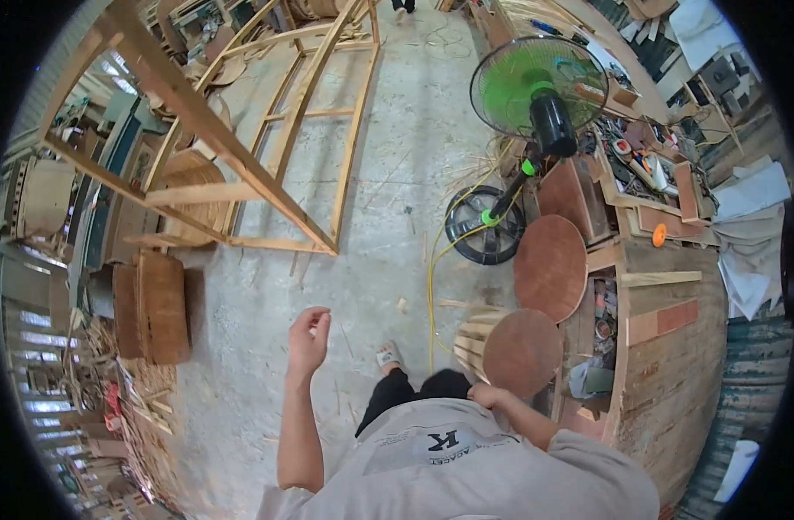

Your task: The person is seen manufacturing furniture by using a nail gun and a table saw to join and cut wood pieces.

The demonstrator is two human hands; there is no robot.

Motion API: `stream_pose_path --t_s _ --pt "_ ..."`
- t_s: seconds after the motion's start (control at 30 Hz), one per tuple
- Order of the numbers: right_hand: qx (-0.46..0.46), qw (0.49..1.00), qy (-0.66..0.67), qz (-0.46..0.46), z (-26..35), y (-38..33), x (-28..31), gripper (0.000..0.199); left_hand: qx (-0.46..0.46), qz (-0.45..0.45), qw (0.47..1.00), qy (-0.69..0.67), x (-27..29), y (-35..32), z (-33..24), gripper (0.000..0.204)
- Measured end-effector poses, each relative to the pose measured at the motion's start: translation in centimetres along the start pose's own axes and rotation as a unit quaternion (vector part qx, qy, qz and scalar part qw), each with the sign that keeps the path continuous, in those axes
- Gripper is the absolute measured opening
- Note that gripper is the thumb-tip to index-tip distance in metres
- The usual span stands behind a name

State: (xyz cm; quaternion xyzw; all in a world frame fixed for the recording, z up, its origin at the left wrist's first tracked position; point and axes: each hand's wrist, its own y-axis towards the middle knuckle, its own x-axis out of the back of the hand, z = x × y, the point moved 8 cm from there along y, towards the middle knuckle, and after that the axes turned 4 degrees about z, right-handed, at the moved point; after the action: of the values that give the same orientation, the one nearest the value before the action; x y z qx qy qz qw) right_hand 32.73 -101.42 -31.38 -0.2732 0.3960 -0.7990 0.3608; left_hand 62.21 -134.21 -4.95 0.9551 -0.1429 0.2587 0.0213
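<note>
A slatted wooden drum with a round brown top point(522, 352) stands nearer the person than the pedestal fan point(551, 126). Just beside the drum, the right hand point(486, 396) is bunched at the black shorts point(385, 399); I cannot tell whether it grips anything. Left of the fan are the empty, loosely curled left hand point(308, 343) and, farther out, a timber frame point(202, 194).

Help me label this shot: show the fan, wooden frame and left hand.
Fan point(553, 126), head view: motor housing.
Wooden frame point(222, 134), head view: long slanting beam.
Left hand point(307, 343), head view: below the fingers.
</note>
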Motion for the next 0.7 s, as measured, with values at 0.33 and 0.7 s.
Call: stream_pose_path --t_s 0.33,0.7 --pt "0.069 0.993 -0.075 -0.051 16.4 13.1 33.2 0.026 -0.05 0.059 0.997 -0.01 -3.0 36.2 -1.7 0.019" --pt "-0.085 0.967 0.089 -0.222 17.3 21.6 74.2 0.033 -0.17 0.065 0.983 -0.017 -9.3 83.4 -10.6 0.029"
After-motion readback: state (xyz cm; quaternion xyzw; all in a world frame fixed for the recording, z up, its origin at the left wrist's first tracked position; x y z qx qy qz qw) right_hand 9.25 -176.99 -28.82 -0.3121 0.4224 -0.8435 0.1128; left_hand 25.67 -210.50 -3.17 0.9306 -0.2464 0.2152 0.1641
